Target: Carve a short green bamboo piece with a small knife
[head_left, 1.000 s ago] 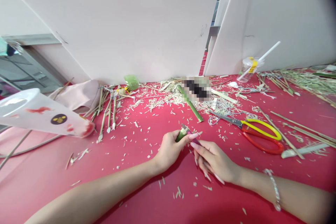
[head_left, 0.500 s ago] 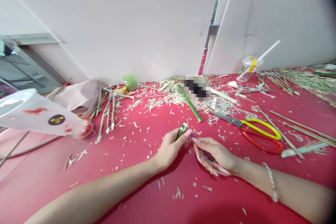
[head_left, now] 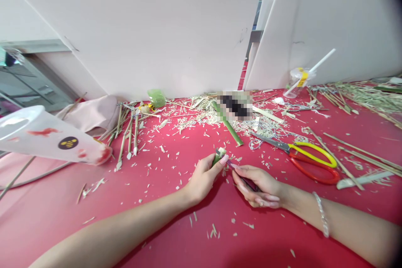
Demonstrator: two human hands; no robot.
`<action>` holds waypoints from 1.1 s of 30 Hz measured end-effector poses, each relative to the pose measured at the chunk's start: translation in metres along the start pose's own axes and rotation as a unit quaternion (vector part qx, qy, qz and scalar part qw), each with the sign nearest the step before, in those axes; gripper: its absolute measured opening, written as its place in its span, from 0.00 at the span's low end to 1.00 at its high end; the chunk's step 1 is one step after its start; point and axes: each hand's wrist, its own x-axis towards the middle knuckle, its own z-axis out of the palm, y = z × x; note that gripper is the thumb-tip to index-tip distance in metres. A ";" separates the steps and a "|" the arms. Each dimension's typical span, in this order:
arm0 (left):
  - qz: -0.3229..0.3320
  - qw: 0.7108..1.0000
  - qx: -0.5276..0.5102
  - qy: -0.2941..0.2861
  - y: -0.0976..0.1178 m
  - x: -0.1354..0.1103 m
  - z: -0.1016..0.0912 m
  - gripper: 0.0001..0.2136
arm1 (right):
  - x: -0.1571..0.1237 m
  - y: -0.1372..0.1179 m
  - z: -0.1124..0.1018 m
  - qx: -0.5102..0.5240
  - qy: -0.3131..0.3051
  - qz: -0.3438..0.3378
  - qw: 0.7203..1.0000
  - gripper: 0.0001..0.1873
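Observation:
My left hand (head_left: 202, 179) is closed around a short piece of green stalk (head_left: 217, 158), its pale cut end pointing away from me. Wrapped in the fingers of my right hand (head_left: 263, 185) is a slim, dark purple carving tool (head_left: 250, 183). The tool's front end meets the stalk beside my left thumb; its tip is too small to make out. Just beyond both hands lies a longer green stalk (head_left: 233, 133) on a heap of pale shavings (head_left: 201, 120). Scissors (head_left: 310, 162) with yellow and red handles rest to the right, blades partly apart.
A large pale cup (head_left: 47, 142) with red smears leans at the left. Several thin sticks (head_left: 129, 138) with whitish ends lie near a pink cloth bag (head_left: 94, 115). White panels (head_left: 141, 33) line the back of the red table (head_left: 176, 234). A small clear cup (head_left: 298, 81) holds a straw.
My right hand has shifted slightly right and turned, showing more of the tool's handle. My left hand holds the stalk in nearly the same place.

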 end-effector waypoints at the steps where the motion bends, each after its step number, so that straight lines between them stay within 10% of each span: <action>1: -0.001 1.000 -0.003 -0.002 0.000 0.000 0.000 0.20 | 0.000 0.000 0.000 0.005 -0.003 0.005 1.000 0.22; 19: -0.017 1.000 -0.014 -0.005 -0.001 -0.003 0.000 0.19 | 0.001 -0.001 -0.016 0.218 -0.233 0.052 0.946 0.19; 33: 0.010 1.000 0.009 0.011 -0.007 0.002 -0.002 0.21 | 0.001 -0.002 -0.003 -0.001 -0.015 0.023 1.000 0.23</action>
